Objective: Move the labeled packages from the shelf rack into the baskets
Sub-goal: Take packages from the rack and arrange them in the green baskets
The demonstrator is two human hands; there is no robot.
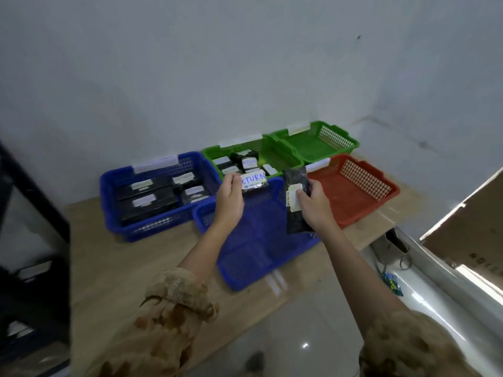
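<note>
Pale wall [190, 63], wooden board [114, 257], glossy floor [294, 336].

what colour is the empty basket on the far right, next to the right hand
Red-orange basket, beside the right hand; the head view shows it.

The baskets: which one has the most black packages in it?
The far-left blue basket: black packages fill its floor. The left green basket holds fewer; the others look empty.

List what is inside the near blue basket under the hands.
The near blue basket shows only bare mesh floor. The left hand, the right hand and its black package cover part of the far end.
</note>
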